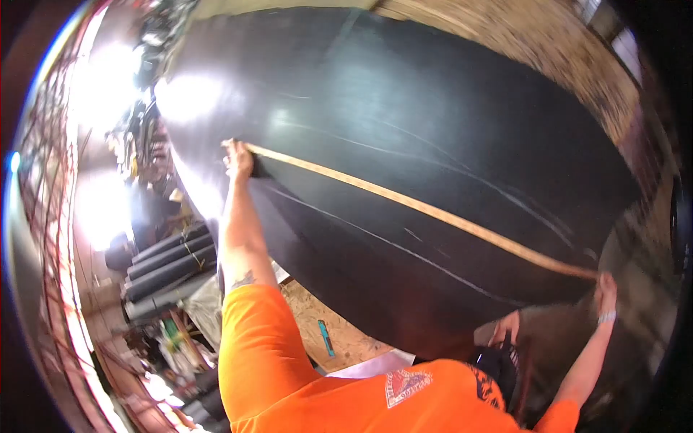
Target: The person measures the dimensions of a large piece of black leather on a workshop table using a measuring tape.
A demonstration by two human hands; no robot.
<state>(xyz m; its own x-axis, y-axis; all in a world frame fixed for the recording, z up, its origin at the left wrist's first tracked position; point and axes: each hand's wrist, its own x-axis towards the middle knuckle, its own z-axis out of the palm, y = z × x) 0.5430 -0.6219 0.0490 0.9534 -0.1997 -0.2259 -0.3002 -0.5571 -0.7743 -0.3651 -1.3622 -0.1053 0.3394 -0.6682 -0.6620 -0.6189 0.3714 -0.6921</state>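
A long tan strip (404, 203), which looks like a measuring tape, runs slantwise over a large black sheet (433, 94). My left hand (238, 160) is at its upper left end, fingers closed about it near the sheet's left edge. At the lower right end, my right hand (606, 294) grips the strip close to the sheet's right side. Several thin pale lines mark the sheet's dark surface on both sides of the strip.
Dark rolls (170, 260) are stacked at the left. A teal tool (326, 338) lies on a chipboard surface (354, 335) below the sheet. More chipboard (520, 43) borders the sheet at the top right. Bright light glares at the left.
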